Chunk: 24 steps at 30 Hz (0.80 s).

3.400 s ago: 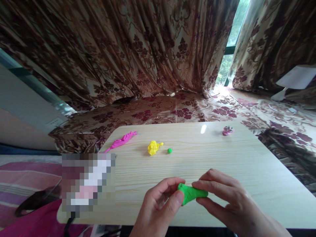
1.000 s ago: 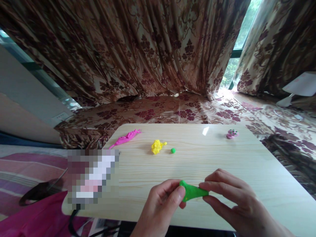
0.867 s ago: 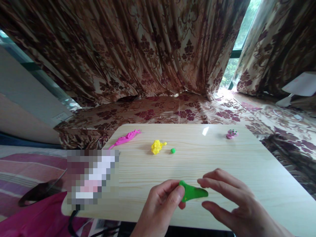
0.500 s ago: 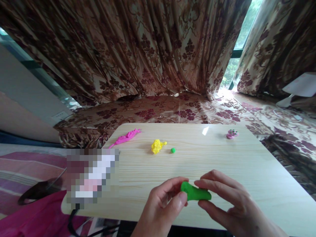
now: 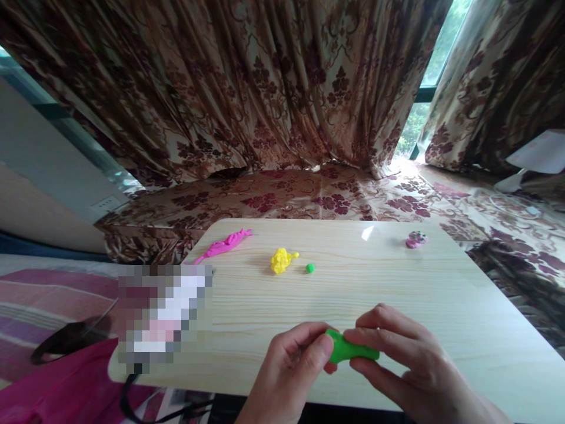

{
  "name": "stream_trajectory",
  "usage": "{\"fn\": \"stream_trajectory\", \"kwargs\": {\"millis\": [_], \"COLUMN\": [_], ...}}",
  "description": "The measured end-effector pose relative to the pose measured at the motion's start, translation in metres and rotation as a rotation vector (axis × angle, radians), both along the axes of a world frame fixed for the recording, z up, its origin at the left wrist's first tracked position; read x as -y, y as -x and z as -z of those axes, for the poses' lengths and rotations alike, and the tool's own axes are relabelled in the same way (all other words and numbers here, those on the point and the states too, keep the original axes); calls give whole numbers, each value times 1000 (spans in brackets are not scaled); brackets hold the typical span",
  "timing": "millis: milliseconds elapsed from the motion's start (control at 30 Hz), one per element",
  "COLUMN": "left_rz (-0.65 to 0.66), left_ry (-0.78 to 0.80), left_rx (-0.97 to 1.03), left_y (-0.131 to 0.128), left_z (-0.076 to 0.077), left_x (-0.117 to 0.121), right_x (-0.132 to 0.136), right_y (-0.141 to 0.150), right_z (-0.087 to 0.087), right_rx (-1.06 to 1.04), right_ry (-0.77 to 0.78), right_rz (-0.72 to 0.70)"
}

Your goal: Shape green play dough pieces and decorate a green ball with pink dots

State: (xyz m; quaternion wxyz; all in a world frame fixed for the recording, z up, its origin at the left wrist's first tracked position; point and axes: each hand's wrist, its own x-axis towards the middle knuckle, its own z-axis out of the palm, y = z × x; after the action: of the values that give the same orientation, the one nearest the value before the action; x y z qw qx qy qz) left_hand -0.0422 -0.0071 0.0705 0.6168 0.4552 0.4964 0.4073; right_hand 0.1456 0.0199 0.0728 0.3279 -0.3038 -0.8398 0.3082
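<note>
A green piece of modelling clay (image 5: 344, 347), shaped like a short thick roll, is held above the near part of the table. My left hand (image 5: 298, 359) pinches its left end between thumb and fingers. On its right part, my right hand (image 5: 401, 356) has fingertips on top and the thumb along the lower side. Beyond the hands lie a small green clay ball (image 5: 309, 268) and a lumpy yellow clay piece (image 5: 281, 261) with a short stalk. Farther left is a long pink clay piece (image 5: 225, 244) with a thin tail.
A pink and green lump (image 5: 416, 239) sits at the back right of the wooden table (image 5: 247, 318). A blurred-out object (image 5: 172, 312) with a black cable lies along the left edge. Patterned curtains (image 5: 286, 88) hang behind, and a white lamp (image 5: 536, 152) stands far right.
My right hand has closed in on the green clay, its fingers moving left and down onto it. The left thumb has shifted up the clay's end. Other things stay put.
</note>
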Motion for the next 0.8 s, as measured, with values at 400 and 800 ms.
{"fn": "stream_trajectory", "kwargs": {"millis": [400, 800], "left_rz": [0, 97], "left_ry": [-15, -76], "left_rx": [42, 15], "left_y": [1, -2], "left_z": [9, 9], "left_x": [-1, -3], "right_x": [-4, -1], "right_y": [2, 3], "right_z": [7, 6], "right_rx": [-12, -32], "right_ry": [-9, -9], "right_rz": [12, 20]}}
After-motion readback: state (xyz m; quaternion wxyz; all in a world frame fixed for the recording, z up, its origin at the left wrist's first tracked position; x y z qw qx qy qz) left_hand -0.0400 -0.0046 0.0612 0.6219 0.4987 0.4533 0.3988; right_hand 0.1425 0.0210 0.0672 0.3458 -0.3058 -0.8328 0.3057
